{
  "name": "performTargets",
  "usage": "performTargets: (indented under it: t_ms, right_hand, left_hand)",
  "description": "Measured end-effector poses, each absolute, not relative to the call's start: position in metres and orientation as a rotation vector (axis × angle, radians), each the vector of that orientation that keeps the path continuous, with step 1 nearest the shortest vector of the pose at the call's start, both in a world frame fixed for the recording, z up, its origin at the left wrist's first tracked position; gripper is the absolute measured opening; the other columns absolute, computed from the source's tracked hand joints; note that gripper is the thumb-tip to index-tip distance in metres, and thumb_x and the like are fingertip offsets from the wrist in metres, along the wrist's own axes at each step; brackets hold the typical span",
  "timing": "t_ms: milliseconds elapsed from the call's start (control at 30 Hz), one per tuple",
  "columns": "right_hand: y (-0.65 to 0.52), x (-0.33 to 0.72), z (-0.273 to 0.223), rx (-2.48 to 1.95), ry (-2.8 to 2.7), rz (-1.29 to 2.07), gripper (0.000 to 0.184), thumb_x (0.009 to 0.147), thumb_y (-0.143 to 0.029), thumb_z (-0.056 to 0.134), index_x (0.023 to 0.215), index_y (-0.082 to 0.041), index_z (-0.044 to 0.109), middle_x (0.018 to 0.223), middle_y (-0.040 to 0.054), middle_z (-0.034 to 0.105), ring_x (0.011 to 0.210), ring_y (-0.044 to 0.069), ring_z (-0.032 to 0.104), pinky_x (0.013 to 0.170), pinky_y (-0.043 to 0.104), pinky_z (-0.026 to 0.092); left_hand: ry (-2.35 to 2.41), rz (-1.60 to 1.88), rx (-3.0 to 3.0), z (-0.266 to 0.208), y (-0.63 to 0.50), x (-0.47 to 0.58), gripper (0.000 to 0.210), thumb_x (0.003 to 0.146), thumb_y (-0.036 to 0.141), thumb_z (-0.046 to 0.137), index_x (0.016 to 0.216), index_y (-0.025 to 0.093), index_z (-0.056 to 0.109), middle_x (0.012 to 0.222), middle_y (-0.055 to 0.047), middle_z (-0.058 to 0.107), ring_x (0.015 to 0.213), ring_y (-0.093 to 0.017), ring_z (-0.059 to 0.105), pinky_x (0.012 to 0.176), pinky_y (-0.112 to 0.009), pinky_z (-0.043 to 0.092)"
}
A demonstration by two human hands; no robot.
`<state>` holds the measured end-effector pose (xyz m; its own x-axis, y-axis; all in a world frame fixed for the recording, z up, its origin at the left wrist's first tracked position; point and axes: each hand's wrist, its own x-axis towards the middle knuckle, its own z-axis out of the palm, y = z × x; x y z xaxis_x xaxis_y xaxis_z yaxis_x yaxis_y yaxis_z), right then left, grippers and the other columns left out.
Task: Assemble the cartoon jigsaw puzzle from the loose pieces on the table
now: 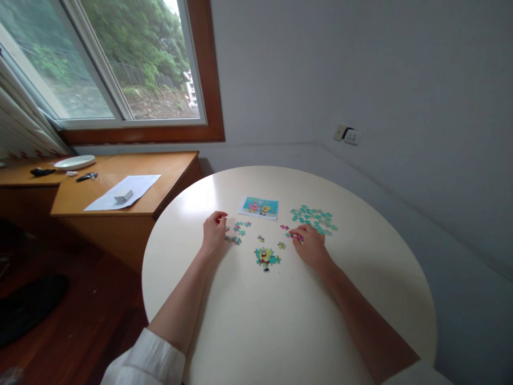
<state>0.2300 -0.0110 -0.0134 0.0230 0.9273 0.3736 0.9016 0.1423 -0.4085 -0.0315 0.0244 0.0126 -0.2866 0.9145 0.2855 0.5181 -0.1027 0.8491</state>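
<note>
Table (248, 331): round top, smooth, cream-white, faintly glossy, with window glare on its far left edge.
Left hand (215, 230): bare, fingers curled inward, beside the cluster at left; whether it pinches anything cannot be told.
Right hand (310, 246): bare, knuckles bent, fingertips lowered at pink pieces (296, 236); whether these are pinched or only touched cannot be told.
Assembled section (264, 256): flat interlocked puzzle pieces, irregular knobbed outline, yellow cartoon figure on teal, lying between the hands and nearer the person than either.
Cluster at left (238, 240): small loose pieces, teal with pink, just beside the left hand.
Teal pieces (308, 215): loose heap, knobbed edges, overlapping, beyond the right hand.
Yellow piece (281, 245): single, loose, between the assembled section and the right hand.
Picture card (260, 207): flat rectangle, white margin, teal ground with cartoon figures, beyond the assembled section.
Sleeve (149, 358): pale fabric, on the left forearm.
Desk (176, 166): brown wood, angular corner, bearing a white sheet (142, 184) and a round, shallow white dish (76, 162)
</note>
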Motion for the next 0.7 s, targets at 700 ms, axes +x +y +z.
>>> performTargets:
  t_ms: [700]
  right_hand:
    - [-0.011, 0.227, -0.014, -1.747, -1.895, 0.129, 0.024, 0.073, -0.014, 0.047, 0.087, -0.021, 0.066, 0.093, 0.0054, 0.058, 0.091, 0.02, 0.053, 0.078, 0.034, 0.031]
  left_hand:
    - [2.117, 0.827, 1.796, 0.007, 0.031, -0.05, 0.02, 0.074, 0.024, 0.051, 0.089, 0.018, 0.065, 0.093, -0.005, 0.063, 0.077, -0.017, 0.058, 0.081, -0.035, 0.039]
